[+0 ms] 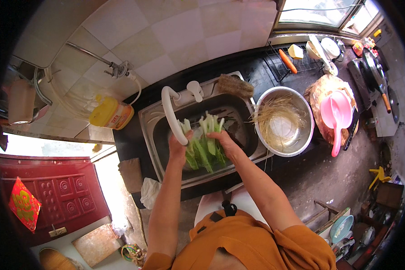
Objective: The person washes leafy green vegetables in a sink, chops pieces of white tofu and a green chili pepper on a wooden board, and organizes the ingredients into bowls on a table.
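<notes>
Both my hands hold long green leafy stalks (202, 152) over the sink basin (244, 143), pale cut ends pointing away from me and leaves towards me. My left hand (180, 145) grips the left side of the greens, partly behind the spout of the white faucet (168, 108). My right hand (224, 141) is closed round the right side, thumb on top. Whether water runs from the spout I cannot tell. Dark scraps lie on the basin floor beyond the greens.
Right of the sink stands a metal bowl (308, 141) with dried noodle-like strands (273, 111). A pink ladle (335, 111) and a knife (351, 131) lie on a wooden chopping block (319, 89). Behind are a carrot (288, 61) and a wire rack (273, 60). A yellow jug (111, 113) stands left.
</notes>
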The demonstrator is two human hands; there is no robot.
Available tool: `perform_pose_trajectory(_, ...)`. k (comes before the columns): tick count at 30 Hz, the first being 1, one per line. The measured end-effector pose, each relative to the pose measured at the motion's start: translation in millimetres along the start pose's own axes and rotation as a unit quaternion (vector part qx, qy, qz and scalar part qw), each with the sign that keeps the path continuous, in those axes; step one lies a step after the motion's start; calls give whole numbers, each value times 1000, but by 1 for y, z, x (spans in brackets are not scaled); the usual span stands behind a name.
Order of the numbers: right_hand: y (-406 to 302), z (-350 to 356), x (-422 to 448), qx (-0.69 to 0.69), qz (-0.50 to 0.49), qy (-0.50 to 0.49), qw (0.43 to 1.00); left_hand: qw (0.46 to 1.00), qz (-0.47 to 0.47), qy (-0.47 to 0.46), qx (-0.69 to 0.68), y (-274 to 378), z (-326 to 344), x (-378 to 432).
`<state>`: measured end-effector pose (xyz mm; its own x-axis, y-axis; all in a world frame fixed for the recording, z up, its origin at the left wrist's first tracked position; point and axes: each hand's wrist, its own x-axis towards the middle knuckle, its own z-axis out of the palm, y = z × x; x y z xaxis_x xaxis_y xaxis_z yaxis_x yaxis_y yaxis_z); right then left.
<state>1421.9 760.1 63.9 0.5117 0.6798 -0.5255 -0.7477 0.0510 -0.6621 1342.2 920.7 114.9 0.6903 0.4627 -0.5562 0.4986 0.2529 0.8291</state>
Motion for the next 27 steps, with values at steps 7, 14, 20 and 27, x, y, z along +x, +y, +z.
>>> perform_pose_trajectory(7,11,18,3,-74,-63,30,995,996,1,50,-73,-17,15,5)
perform_pose_trajectory(14,7,-4,-3,-12,-9,13,1000,988,-60,-77,-123,-23,-13,7)
perform_pose_trajectory(20,18,3,7,-146,-114,0,983,996,-67,56,-1,3,27,-15)
perform_pose_trajectory(27,8,-10,-11,86,-45,65,993,965,-33,-99,-242,-31,-14,18)
